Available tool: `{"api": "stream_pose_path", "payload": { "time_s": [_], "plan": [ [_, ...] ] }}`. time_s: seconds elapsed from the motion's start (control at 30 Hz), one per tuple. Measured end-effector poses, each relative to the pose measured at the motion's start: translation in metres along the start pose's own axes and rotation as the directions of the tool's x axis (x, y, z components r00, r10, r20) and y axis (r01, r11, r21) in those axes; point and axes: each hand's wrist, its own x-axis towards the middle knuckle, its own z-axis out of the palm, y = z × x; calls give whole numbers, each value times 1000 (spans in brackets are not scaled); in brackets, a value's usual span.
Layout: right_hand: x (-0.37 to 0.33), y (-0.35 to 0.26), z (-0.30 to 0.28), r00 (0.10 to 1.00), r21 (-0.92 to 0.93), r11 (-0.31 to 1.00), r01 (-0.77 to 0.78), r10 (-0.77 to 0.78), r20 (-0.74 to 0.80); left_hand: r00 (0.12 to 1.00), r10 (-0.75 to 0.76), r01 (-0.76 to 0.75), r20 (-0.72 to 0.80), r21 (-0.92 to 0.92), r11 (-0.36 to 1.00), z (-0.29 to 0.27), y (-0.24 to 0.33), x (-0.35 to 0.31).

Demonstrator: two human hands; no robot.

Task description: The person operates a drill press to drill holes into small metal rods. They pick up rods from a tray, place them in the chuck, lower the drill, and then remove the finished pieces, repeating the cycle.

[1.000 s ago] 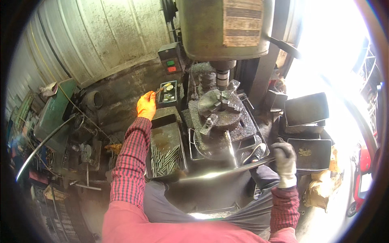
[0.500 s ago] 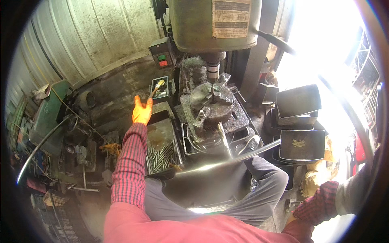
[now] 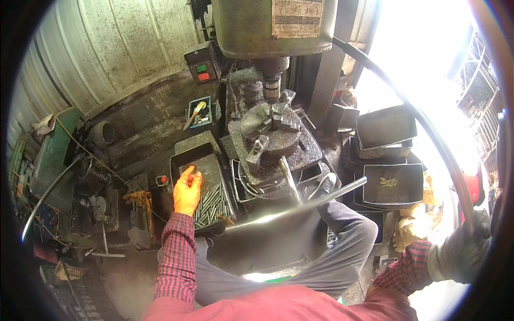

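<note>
My left hand (image 3: pixel 187 191), in an orange glove, hovers over the left side of a metal bin (image 3: pixel 178 160) of short metal rods (image 3: pixel 211 207). Its fingers are slightly bent and apart, with nothing visible in them. A brush (image 3: pixel 197 111) with pale bristles rests across a small blue-edged tray (image 3: pixel 205 122) beyond the bin. At the far right, my right hand (image 3: pixel 459 253), in a grey glove, is closed around the lower end of a long curved lever (image 3: pixel 428 131). The drill chuck (image 3: pixel 272 88) stands over a round clamping fixture (image 3: pixel 251 125) on the machine table.
A switch box (image 3: pixel 202 63) with green and red buttons hangs left of the drill head (image 3: pixel 273 32). Stacked dark bins (image 3: pixel 386 128) stand at right, one with a glove (image 3: pixel 396 182) in it. A shiny curved bar (image 3: pixel 334 192) crosses before my knees. Tools clutter the left bench.
My left hand has let go of the brush and drawn back toward me over the bin. The brush now lies across the small tray. The view has shifted slightly.
</note>
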Motion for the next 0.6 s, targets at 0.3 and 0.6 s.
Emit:
{"api": "stream_pose_path", "payload": {
  "time_s": [0.3,0.6],
  "plan": [
    [-10,6,2,979,-218,960,176,-193,-58,964,208,-263,163,513,817,20,10,-8],
    [-60,5,4,989,-532,835,141,-92,117,948,195,-307,251,571,761,35,9,-11]
  ]
}}
